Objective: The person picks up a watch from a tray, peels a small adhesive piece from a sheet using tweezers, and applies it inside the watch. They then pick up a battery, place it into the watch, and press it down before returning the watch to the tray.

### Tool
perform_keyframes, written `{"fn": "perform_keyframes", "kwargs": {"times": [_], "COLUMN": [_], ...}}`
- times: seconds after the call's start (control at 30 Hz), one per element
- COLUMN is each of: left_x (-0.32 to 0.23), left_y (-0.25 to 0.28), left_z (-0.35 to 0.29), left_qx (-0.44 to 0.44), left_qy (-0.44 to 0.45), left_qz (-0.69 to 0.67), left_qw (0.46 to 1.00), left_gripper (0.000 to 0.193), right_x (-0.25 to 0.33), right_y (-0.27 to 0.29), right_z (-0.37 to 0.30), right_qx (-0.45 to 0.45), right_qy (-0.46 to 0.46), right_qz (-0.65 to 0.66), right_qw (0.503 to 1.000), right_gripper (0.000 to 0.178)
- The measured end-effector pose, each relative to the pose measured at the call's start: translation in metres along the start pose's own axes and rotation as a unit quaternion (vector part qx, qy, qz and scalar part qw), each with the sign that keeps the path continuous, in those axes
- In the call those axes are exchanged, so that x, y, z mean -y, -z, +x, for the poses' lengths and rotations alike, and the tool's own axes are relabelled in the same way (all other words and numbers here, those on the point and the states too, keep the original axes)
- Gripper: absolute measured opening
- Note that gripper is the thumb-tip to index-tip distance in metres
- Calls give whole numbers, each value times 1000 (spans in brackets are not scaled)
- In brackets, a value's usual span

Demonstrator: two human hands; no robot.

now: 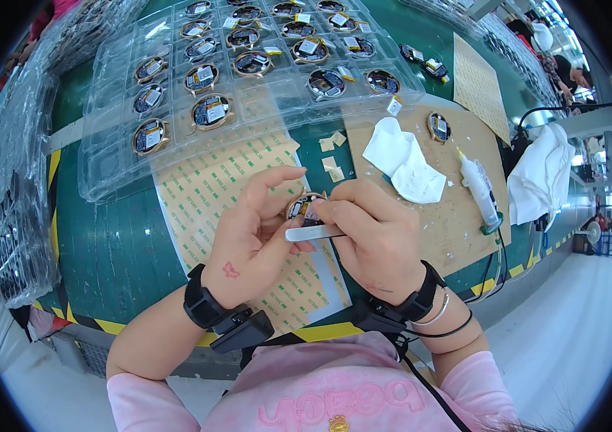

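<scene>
My left hand (247,234) grips a round watch case (297,207), its back open and its circuit parts and battery showing. The fingers of my right hand (381,234) press at the case's right side, thumb and forefinger pinched over the inside. In that same hand lies a flat silver metal tool (313,233), its blunt end pointing left past my left thumb; its other end is hidden, so I cannot tell its exact kind. Under both hands is a sheet of printed yellowish adhesive backing (212,194).
Beyond my hands, a clear plastic tray (111,162) holds several open watch cases. At right, a brown board (457,245) bears white cloths (410,169), a glue bottle (480,189) and another watch case (439,127). Small adhesive squares (331,142) lie between. Wrapped trays (21,194) stack at left.
</scene>
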State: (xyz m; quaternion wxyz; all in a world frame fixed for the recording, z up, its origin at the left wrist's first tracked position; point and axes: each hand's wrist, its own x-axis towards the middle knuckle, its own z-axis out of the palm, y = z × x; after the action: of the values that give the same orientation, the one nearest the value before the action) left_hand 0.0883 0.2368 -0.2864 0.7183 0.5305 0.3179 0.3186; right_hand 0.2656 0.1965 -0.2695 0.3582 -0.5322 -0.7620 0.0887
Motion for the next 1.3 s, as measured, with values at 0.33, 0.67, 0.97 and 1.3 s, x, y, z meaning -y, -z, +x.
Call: {"fn": "perform_keyframes", "kwargs": {"times": [0.33,0.67,0.97,1.3], "left_x": [4,16,10,1], "left_y": [-1,-5,3,-2], "left_z": [3,7,7,11], "left_qx": [30,35,39,105], "left_qy": [-14,-116,-119,-121], "left_qz": [-14,44,152,188], "left_qw": [999,992,980,969], "left_gripper": [31,44,53,51], "right_x": [-11,-9,-10,-7], "right_y": [22,23,24,29], "right_z": [7,5,6,2], "right_qx": [104,131,168,151], "right_qy": [-240,-303,-315,-224], "right_qz": [195,250,276,211], "right_qw": [945,910,892,939], "right_gripper": [15,20,19,20]}}
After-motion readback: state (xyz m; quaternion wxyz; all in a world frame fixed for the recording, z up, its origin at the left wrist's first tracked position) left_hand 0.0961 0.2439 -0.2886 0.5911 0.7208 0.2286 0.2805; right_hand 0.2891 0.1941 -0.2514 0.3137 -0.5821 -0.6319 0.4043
